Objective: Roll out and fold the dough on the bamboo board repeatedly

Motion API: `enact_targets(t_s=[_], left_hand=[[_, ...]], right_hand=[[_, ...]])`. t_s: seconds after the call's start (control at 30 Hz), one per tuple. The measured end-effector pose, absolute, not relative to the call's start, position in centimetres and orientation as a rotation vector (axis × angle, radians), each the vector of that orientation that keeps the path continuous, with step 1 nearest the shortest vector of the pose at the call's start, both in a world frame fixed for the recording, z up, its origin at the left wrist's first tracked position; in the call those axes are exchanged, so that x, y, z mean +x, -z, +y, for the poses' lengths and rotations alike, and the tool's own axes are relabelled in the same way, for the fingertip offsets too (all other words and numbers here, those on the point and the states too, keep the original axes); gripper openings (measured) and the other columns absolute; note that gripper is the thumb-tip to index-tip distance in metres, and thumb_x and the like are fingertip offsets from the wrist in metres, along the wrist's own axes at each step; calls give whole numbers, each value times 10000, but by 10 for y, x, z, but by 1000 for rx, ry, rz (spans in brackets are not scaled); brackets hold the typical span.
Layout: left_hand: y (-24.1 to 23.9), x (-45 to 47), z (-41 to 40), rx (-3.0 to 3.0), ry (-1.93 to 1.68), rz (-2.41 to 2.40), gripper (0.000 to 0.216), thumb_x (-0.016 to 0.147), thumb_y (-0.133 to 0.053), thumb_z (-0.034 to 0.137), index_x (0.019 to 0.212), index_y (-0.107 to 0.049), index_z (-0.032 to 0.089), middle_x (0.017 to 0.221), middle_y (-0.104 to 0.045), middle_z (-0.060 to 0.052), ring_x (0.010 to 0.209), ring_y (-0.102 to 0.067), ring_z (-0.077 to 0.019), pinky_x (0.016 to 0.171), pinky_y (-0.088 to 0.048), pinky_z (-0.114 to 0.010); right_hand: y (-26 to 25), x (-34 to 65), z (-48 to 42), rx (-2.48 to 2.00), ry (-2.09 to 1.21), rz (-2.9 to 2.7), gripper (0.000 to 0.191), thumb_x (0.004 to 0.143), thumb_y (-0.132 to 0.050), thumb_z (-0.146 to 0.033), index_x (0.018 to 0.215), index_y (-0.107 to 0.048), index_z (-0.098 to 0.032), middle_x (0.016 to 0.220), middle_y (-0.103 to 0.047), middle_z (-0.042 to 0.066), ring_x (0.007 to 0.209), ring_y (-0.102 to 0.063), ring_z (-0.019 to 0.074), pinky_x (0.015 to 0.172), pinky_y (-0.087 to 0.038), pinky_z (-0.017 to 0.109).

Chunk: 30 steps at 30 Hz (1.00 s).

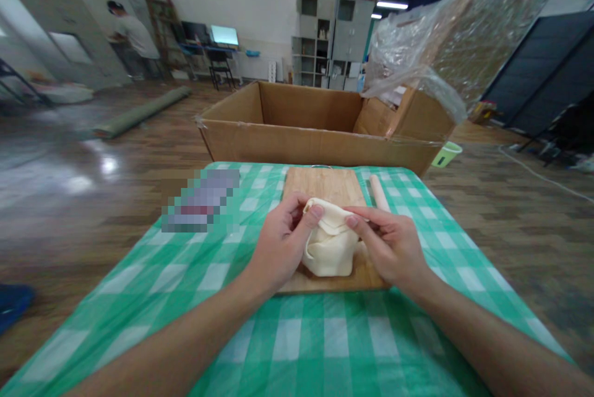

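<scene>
A folded piece of pale dough (329, 251) hangs between my two hands, over the wooden cutting board (320, 182). My left hand (285, 233) pinches its upper left edge between thumb and fingers. At the upper right edge, my right hand (394, 245) grips it with thumb and forefinger. The dough's top is rolled or folded over, and loose folds show down its front. Whether its lower end touches the board I cannot tell. A wooden rolling pin (379, 192) lies on the table to the right of the board, partly behind my right hand.
A green and white checked cloth (223, 323) covers the table. A blurred-out item (202, 202) lies at the left. Beyond the far edge stands a large open cardboard box (297, 143), with a green bin (446, 154) beside it. A person (134, 35) stands far off at the left.
</scene>
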<state>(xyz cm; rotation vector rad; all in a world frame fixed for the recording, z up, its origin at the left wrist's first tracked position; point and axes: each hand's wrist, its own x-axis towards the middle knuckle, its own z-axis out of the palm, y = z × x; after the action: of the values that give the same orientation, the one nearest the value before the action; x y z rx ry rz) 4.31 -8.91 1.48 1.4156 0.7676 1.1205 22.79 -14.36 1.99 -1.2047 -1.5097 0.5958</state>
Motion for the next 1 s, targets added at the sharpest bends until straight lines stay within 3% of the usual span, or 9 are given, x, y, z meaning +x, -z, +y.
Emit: enact_targets(t_s=[0.2, 0.3, 0.37, 0.63, 0.83, 0.9, 1.0], left_hand=[[-12, 40, -90, 1666, -1067, 838, 281, 985, -600, 471, 1044, -690, 212, 870, -706, -10, 747, -617, -160, 661, -459, -250], [-13, 40, -93, 1713, -1095, 841, 264, 991, -594, 448, 1040, -706, 214, 883, -721, -13, 767, -624, -171, 683, -460, -260], [-15, 41, -95, 1728, -1093, 832, 250, 988, -600, 436, 1022, -714, 215, 895, -727, -16, 798, -632, -181, 713, -465, -268], [-16, 43, -99, 1624, -1062, 768, 300, 978, -588, 477, 944, -705, 202, 824, -686, -19, 753, -604, -183, 656, -450, -267], [-16, 42, -98, 1741, -1115, 845, 259, 984, -600, 415, 982, -751, 204, 857, -739, -29, 762, -634, -181, 674, -463, -268], [-17, 42, -99, 1731, -1110, 838, 255, 977, -615, 411, 988, -762, 204, 909, -759, -38, 787, -653, -186, 694, -480, -271], [-15, 43, -100, 1572, -1071, 754, 284, 976, -619, 442, 1078, -743, 208, 949, -762, -45, 814, -676, -189, 708, -506, -272]], right_hand=[[-16, 225, -143, -1174, -797, -1433, 323, 943, -696, -428, 1197, -775, -244, 886, -801, 33, 722, -726, 188, 604, -569, 272], [-17, 223, -142, -1133, -823, -1448, 368, 893, -760, -423, 1229, -761, -272, 1050, -804, 45, 884, -751, 216, 740, -611, 311], [-18, 222, -142, -1124, -801, -1453, 301, 891, -760, -425, 1154, -796, -283, 1142, -792, 50, 995, -748, 246, 837, -617, 354], [-20, 220, -145, -1200, -719, -1387, 209, 916, -732, -407, 1019, -835, -258, 975, -820, 50, 837, -766, 240, 716, -620, 345], [-18, 222, -146, -1192, -701, -1477, 341, 912, -739, -421, 1229, -765, -295, 1183, -782, 47, 1006, -750, 252, 844, -616, 369], [-19, 221, -147, -1188, -681, -1491, 269, 924, -725, -417, 1156, -798, -302, 1155, -791, 41, 1017, -752, 259, 878, -611, 385], [-22, 221, -147, -1210, -645, -1433, 215, 929, -714, -419, 1049, -831, -286, 1048, -813, 43, 897, -766, 252, 803, -619, 374]])
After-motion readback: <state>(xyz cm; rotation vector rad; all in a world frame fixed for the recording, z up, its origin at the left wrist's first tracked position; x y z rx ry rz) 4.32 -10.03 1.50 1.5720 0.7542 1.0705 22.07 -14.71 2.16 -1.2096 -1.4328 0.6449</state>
